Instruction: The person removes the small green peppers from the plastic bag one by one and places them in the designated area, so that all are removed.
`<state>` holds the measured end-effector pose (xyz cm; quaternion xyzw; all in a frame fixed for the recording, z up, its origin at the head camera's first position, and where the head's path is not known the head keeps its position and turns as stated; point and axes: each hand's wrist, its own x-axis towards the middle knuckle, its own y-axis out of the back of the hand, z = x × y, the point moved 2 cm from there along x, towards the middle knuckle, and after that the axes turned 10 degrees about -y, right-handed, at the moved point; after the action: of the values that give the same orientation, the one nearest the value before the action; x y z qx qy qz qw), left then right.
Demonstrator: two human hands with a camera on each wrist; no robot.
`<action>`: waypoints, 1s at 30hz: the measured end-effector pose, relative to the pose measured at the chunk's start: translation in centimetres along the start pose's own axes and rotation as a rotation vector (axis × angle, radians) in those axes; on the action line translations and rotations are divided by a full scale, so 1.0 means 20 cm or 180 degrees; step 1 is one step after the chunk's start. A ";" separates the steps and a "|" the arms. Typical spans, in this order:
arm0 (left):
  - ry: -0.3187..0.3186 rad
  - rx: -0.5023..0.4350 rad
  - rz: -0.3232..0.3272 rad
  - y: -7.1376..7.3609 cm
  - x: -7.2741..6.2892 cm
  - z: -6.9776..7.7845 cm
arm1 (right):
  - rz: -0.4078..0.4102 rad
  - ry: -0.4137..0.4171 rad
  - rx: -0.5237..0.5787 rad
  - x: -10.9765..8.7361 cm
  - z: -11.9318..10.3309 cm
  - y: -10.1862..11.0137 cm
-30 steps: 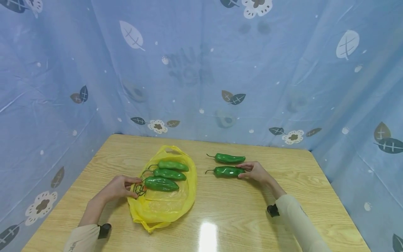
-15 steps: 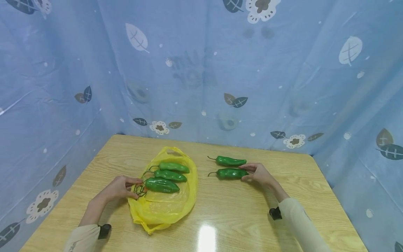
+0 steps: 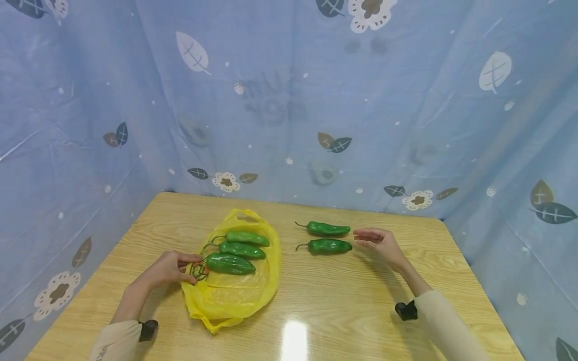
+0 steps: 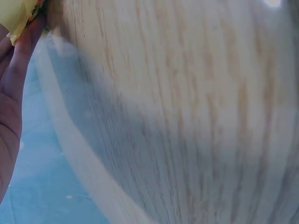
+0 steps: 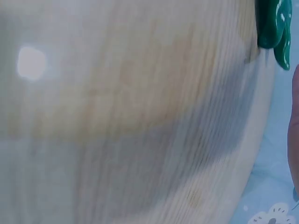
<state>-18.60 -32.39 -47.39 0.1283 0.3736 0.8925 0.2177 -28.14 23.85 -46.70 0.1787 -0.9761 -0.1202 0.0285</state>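
Note:
A yellow plastic bag [image 3: 244,301] lies spread on the table, with several green chili peppers [image 3: 231,263] lying side by side on it. My left hand [image 3: 168,269] pinches the bag's left edge between thumb and fingers, beside a dark printed patch; in the left wrist view a bit of yellow plastic [image 4: 15,17] shows at the fingertips. To the right, two more green peppers lie parallel on the bare wood, a far one [image 3: 328,229] and a near one [image 3: 329,246]. Just right of their tips is my right hand [image 3: 381,245], fingers extended and holding nothing.
The wooden table [image 3: 352,306] carries a bright light reflection [image 3: 294,338] near its front. A blue curtain [image 3: 280,100] with leaf and flower prints stands behind it and along both sides.
My right hand has let go of the near pepper on the wood and drawn back to the right. My left hand has stayed at the bag's edge.

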 end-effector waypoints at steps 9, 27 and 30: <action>-0.0043 -0.0029 -0.0019 0.00 -0.01 -0.01 | -0.0148 -0.0059 0.0310 -0.14 -0.04 -0.08; -0.0091 0.0051 -0.0029 0.00 0.00 0.00 | -0.0437 -0.0242 0.0751 -0.41 -0.10 -0.39; -0.0083 0.0013 -0.0022 0.00 0.00 -0.01 | -0.0459 -0.0292 0.0752 -0.45 -0.11 -0.44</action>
<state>-18.64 -32.51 -47.58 0.1392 0.3730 0.8892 0.2253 -16.59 18.58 -46.88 0.2448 -0.9684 -0.0143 -0.0461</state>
